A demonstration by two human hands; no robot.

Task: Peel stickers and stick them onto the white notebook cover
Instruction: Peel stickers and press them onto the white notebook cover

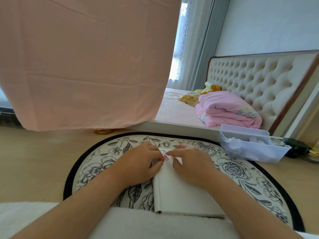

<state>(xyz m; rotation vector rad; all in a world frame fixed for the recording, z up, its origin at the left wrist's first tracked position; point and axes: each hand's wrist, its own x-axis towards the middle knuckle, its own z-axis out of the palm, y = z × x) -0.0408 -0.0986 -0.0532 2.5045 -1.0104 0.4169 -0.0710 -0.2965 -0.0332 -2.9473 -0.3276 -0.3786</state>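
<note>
A white notebook (181, 192) lies closed on a round floral mat (241, 171) in front of me. Near its far edge a small pink sticker (165, 158) shows between my two hands. My left hand (139, 163) rests on the notebook's left part, its fingertips curled at the sticker's left side. My right hand (191, 163) lies on the right part, index finger reaching toward the sticker and thumb bent below it. Whether the sticker sits on a sheet or on the cover is hidden by my fingers.
A clear plastic bin (250, 145) with white items stands at the mat's right rim, dark jars (296, 147) beyond it. A gold lid (103, 131) sits under a hanging pink cloth (86, 62). White fluffy fabric (129, 223) lies nearest me.
</note>
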